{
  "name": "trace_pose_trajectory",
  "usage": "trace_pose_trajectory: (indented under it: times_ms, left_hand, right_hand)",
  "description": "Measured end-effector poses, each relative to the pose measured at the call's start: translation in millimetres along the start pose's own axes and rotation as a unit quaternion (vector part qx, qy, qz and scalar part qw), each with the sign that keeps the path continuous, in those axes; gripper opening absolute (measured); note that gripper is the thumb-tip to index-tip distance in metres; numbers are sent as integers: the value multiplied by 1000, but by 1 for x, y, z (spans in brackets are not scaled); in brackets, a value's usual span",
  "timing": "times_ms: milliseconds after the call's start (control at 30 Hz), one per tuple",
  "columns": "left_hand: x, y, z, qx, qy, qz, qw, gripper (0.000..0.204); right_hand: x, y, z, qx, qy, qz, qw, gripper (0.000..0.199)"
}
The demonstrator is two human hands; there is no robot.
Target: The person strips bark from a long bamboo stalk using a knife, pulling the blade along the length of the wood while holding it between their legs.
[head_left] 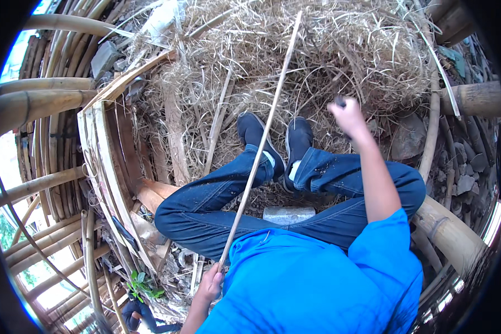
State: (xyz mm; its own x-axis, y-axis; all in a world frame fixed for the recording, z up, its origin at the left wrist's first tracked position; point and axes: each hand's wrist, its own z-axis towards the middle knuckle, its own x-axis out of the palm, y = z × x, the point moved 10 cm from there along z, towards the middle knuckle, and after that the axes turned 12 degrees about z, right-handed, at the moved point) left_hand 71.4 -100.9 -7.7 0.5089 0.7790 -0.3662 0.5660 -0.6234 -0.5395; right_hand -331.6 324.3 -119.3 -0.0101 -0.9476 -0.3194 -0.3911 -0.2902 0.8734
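Note:
My left hand (209, 283) is closed around the lower end of a long, thin bamboo strip (269, 125). From there the strip slants up and to the right, over my left leg and between my shoes, ending above the shavings. My right hand (349, 118) is a fist on a dark-handled tool (340, 102), held above my right shin, apart from the strip. Most of the tool is hidden by my fingers, and its working end is too blurred to make out. Pale curled bamboo shavings (367, 53) are heaped in front of my feet.
Split bamboo slats (97, 167) stand in a bundle on my left, beside a bamboo pole framework (39, 186). A thick bamboo pole (448, 231) lies at my right. Rubble stones (466, 181) lie beyond it. A grey block (289, 215) sits between my legs.

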Motion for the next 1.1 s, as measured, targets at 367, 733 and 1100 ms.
trace_pose_trajectory:
  times_ms: [367, 733, 1100]
  left_hand:
    - [-35, -96, 44, 120, -109, -42, 986, 21]
    - [5, -202, 107, 163, 52, -171, 970, 15]
    - [50, -189, 138, 154, 92, -224, 958, 21]
  right_hand:
    - [33, -5, -117, 14, -6, 171, 985, 23]
    - [46, 75, -189, -116, 90, 29, 989, 37]
    - [78, 38, -198, -73, 101, -57, 991, 24]
